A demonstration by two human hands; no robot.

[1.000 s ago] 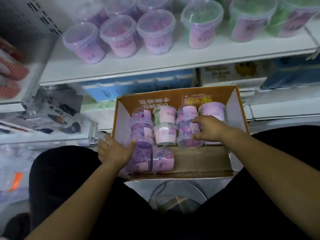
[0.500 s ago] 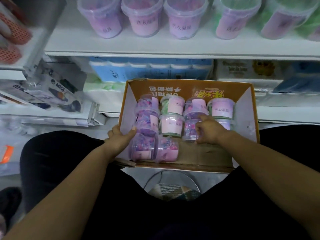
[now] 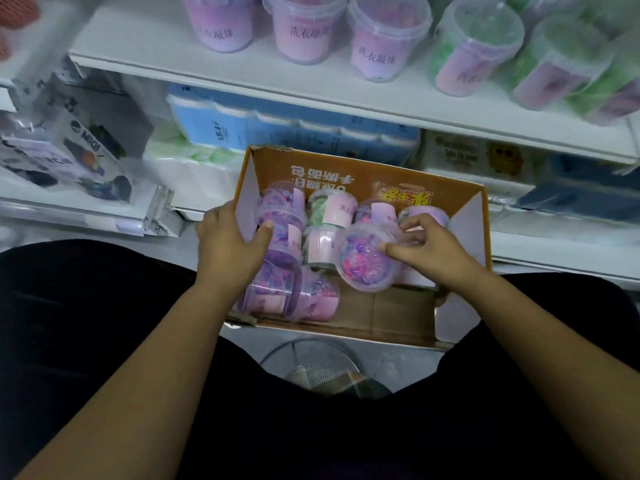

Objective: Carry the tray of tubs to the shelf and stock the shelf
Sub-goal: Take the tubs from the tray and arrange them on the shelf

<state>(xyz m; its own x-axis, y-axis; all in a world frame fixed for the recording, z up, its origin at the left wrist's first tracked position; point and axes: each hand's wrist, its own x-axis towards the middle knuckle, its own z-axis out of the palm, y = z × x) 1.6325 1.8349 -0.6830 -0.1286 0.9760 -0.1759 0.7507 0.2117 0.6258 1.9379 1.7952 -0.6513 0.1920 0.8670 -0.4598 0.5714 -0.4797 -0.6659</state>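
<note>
An orange cardboard tray rests across my lap and holds several clear tubs of purple and green beads with pink labels. My right hand grips one purple tub, tilted on its side and lifted above the others. My left hand clasps the tray's left wall, its thumb touching a purple tub inside. Two purple tubs lie at the tray's near left. The white shelf above carries a row of matching tubs, purple on the left, green on the right.
Blue and white packs fill the lower shelf behind the tray. Boxed goods sit on a lower shelf at left. A round wire basket shows on the floor between my knees. The tray's near right corner is bare cardboard.
My right hand has closed on a purple tub and raised it, tipped sideways, out of the middle row. My left hand slid forward along the tray's left wall. The view tilted down.
</note>
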